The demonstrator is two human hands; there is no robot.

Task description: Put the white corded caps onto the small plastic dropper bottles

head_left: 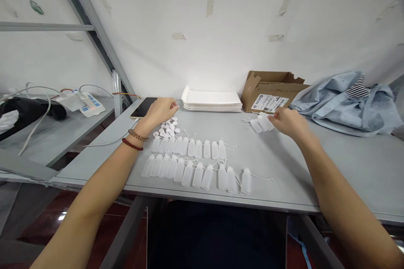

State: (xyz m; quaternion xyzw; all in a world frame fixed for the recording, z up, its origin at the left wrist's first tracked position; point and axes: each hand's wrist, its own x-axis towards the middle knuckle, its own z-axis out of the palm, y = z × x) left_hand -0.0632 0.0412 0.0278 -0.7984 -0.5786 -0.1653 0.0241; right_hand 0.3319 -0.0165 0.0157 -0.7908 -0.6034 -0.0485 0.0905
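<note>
Two rows of several small translucent plastic bottles lie on the grey table. My left hand, with bead bracelets at the wrist, reaches over a pile of small white caps, fingers curled; whether it holds anything is hidden. My right hand is closed on a small bunch of the same bottles near the cardboard box.
A phone lies by my left hand. A stack of white sheets sits at the back against the wall. Blue cloth lies at the right. A lower shelf at left carries a power strip and cables.
</note>
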